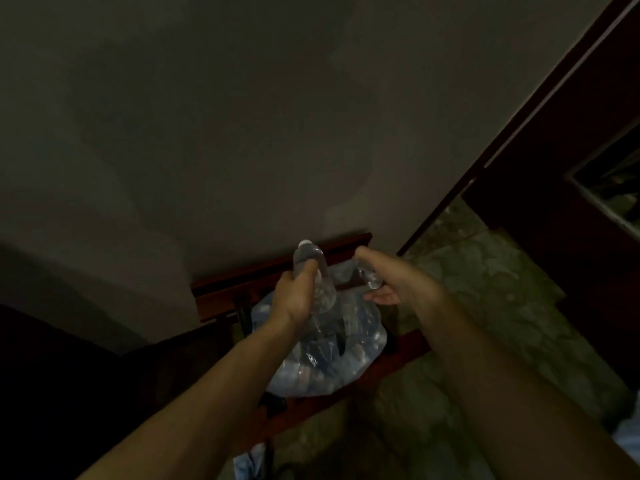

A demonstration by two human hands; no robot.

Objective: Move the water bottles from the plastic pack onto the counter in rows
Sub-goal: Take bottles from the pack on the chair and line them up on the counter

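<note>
The scene is dim. A clear plastic pack with several water bottles inside rests on a dark red wooden chair. My left hand is shut on a clear water bottle with a white cap, held above the pack and tilted cap-up. My right hand grips a second clear bottle, mostly hidden by the fingers, just to the right of the first. Both arms reach in from the bottom of the frame.
A plain grey wall fills the upper frame. A dark wooden door frame runs diagonally at the right. The mottled green stone floor spreads to the right and below the chair. A dark mass sits at lower left.
</note>
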